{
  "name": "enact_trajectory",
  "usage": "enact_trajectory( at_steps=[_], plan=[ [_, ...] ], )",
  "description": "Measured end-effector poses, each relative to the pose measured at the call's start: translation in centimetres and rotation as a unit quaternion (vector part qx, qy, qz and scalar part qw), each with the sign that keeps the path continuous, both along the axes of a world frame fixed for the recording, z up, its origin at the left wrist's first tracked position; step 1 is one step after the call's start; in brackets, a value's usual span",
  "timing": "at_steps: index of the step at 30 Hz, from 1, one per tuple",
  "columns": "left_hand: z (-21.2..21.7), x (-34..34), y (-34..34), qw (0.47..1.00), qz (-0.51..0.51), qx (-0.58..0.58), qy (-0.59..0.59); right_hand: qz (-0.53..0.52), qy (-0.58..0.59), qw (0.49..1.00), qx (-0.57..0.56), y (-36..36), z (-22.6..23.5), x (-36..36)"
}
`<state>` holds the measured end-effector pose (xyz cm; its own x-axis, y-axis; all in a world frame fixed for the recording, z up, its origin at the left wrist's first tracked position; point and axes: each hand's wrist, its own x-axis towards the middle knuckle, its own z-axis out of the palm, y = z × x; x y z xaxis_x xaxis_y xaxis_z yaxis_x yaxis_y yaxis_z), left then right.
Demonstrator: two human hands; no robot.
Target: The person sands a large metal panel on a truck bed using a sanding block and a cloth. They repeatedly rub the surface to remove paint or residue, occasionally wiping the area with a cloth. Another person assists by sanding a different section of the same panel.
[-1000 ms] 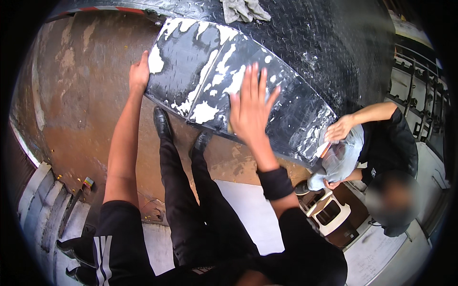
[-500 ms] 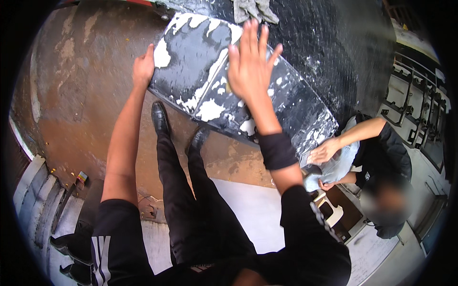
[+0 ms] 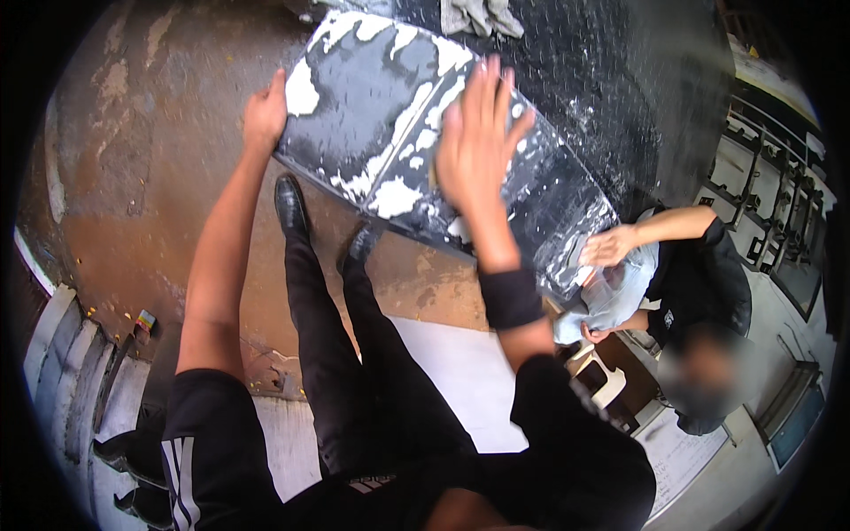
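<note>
A large dark panel (image 3: 367,93) with white patches, a seam across it and a wet-looking surface slants across the upper middle. My left hand (image 3: 266,115) is closed on its left edge, thumb up along the rim. Flat on the panel just right of the seam lies my right hand (image 3: 475,146), fingers stretched and slightly blurred. A small tan edge shows beside its palm; what it belongs to is hidden. At the panel's right end a co-worker's hand (image 3: 607,247) rests on a white-smeared area, near a crumpled pale plastic sheet (image 3: 620,285).
A grey cloth (image 3: 481,16) lies on the black textured surface (image 3: 567,53) behind the panel. The co-worker (image 3: 704,274) crouches at the right, before a rack of dark frames (image 3: 766,195). Pale curved parts (image 3: 66,372) stand at the lower left. The brown floor (image 3: 150,230) looks wet.
My right hand has slid right and a little nearer over the panel. My left hand keeps its grip on the edge. The co-worker's hand has shifted slightly up at the right end.
</note>
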<state>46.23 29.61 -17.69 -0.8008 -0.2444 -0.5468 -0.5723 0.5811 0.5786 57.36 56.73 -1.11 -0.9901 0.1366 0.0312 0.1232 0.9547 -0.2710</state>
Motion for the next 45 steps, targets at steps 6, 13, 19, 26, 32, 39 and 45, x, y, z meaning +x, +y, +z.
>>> enact_trajectory(
  at_steps=[6, 13, 19, 26, 32, 39, 45],
  plan=[
    [1.2, -0.3, 1.1, 0.999, -0.001, 0.036, -0.011, -0.062, -0.025, 0.997, 0.039, -0.2, -0.5, 4.3],
    [0.4, 0.0, 0.4, 1.0, 0.001, 0.012, -0.011, -0.068, -0.036, 0.997, 0.012, 0.6, -0.4, 2.7],
    [1.0, -0.7, 1.0, 0.999, -0.001, 0.037, -0.017, -0.087, -0.041, 0.995, 0.019, 0.8, -0.5, 4.5],
    [1.3, -0.4, 1.1, 1.0, 0.001, 0.026, -0.013, 0.023, -0.032, 0.999, 0.015, 1.4, -0.2, 5.1],
    [0.2, -0.4, 0.7, 0.999, 0.007, 0.049, -0.009, 0.023, -0.044, 0.999, 0.02, 2.0, 0.2, 5.4],
    [0.2, -0.8, 0.3, 0.999, -0.006, 0.029, -0.013, 0.036, -0.064, 0.997, -0.005, 3.7, 0.9, 6.5],
    [0.4, -0.5, 0.9, 0.999, 0.015, 0.046, -0.004, 0.01, -0.097, 0.995, 0.026, 5.5, 3.2, 9.4]
  ],
)
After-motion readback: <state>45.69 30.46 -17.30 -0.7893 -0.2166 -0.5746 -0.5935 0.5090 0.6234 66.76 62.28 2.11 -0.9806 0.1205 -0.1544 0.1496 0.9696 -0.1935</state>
